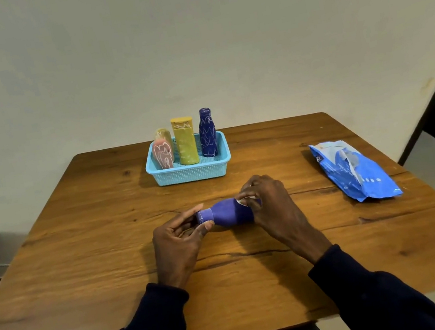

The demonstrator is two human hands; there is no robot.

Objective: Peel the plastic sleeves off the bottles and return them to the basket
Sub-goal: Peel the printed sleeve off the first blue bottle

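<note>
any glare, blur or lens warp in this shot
Head view: wide-angle warp bends the table edges; lighting is soft and even, with faint shadows left of the basket and under the held purple bottle; the bottle looks fairly sharp; no strong glare.

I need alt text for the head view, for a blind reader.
Left hand and right hand hold a purple bottle sideways at a wooden table. Behind it, a light-blue basket holds four bottles; a blue bag lies at right.
</note>
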